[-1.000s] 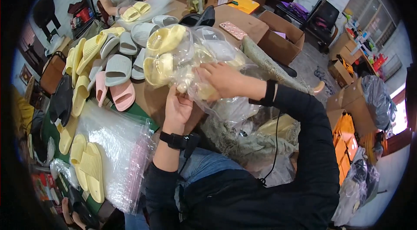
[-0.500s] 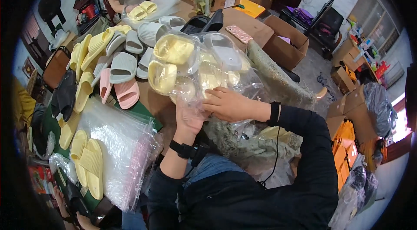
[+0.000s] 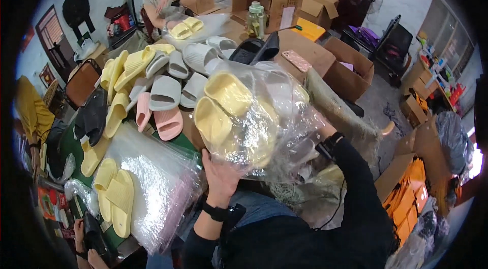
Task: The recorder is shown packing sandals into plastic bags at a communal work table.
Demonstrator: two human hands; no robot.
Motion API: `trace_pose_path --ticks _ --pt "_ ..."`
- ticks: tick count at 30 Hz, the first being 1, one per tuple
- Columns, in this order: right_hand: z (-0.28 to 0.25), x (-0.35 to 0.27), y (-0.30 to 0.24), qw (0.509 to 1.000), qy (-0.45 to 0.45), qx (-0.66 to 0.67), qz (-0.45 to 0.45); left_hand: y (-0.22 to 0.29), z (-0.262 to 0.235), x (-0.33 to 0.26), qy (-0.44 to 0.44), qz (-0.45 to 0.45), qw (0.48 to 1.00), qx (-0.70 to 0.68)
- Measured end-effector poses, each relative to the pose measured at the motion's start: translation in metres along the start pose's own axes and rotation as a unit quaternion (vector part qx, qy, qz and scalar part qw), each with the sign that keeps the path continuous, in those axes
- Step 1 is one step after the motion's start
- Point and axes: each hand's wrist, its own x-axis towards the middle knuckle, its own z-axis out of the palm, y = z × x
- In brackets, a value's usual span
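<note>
In front of me, clear plastic bags of slippers (image 3: 229, 124) are held up in a bundle, with yellow slippers on the left and grey ones on the right. My left hand (image 3: 222, 176) holds the bundle's lower left edge, thumb up and palm showing, the other fingers partly covered by it. My right hand (image 3: 325, 127) grips the right side, its fingers mostly hidden by shiny plastic. Just left of the bundle are a pink slipper (image 3: 169, 123) and a grey slipper (image 3: 165, 92). A yellow pair (image 3: 122, 203) lies on a stack of clear bags (image 3: 152, 177).
More yellow slippers (image 3: 134, 68) and black slides (image 3: 256, 48) ring the far side of the table. A jar (image 3: 255, 20) and a pink phone (image 3: 296, 60) stand beyond. Across sits a person (image 3: 165, 2) with a yellow pair. Open cartons (image 3: 348, 68) are at right.
The bundle has tilted and come nearer, its slippers turned. My right hand has moved from its front to its right side; my left stays low at the left.
</note>
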Motion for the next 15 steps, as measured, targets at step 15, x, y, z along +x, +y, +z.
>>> trace_pose_path --ticks 15 --pt "-0.048 -0.033 -0.081 0.855 0.073 0.490 -0.150 -0.007 -0.034 -0.007 0.189 -0.042 0.977 0.087"
